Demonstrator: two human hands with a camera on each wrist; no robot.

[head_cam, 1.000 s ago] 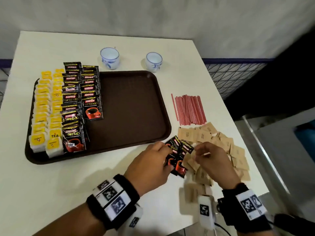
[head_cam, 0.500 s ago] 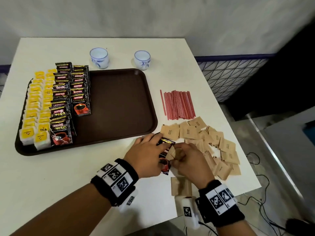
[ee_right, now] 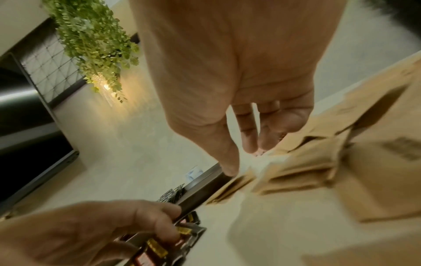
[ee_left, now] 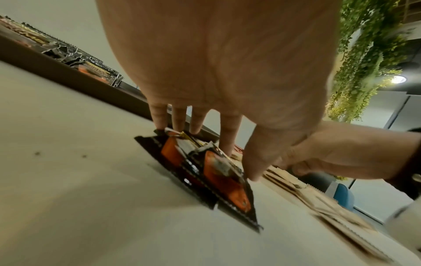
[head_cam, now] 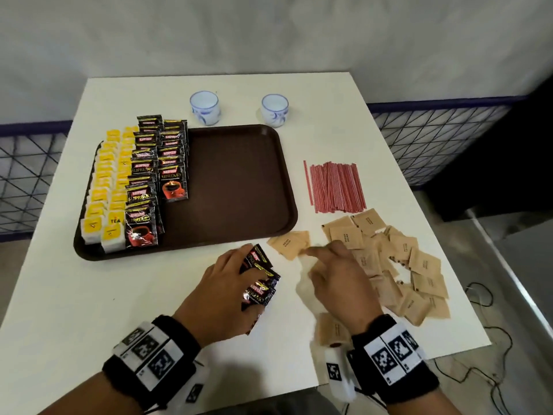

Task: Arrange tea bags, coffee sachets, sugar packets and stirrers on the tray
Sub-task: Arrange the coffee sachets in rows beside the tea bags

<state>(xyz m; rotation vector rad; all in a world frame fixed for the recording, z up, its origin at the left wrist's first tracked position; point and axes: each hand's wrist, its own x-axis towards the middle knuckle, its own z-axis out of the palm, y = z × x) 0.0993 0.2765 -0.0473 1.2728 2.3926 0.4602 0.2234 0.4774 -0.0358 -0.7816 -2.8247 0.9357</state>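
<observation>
On the white table, near its front edge, lies a small pile of black coffee sachets (head_cam: 263, 290) (ee_left: 223, 180). My left hand (head_cam: 236, 265) grips it, fingers on the far edge and thumb at the near side. To its right, my right hand (head_cam: 323, 259) (ee_right: 241, 149) is open, straight fingers touching a brown sugar packet (head_cam: 290, 244). The brown tray (head_cam: 239, 190) holds rows of yellow tea bags (head_cam: 101, 187) and coffee sachets (head_cam: 149, 175) along its left side. Red stirrers (head_cam: 335, 187) lie right of the tray.
A loose spread of sugar packets (head_cam: 419, 265) (ee_right: 341, 162) covers the table's right front, close to the edge. One more packet (head_cam: 332, 327) lies by my right wrist. Two white cups (head_cam: 204, 107) (head_cam: 274, 110) stand behind the tray.
My right hand has left the sachet pile and moved right, fingers stretched onto a sugar packet. The left hand keeps hold of the sachets.
</observation>
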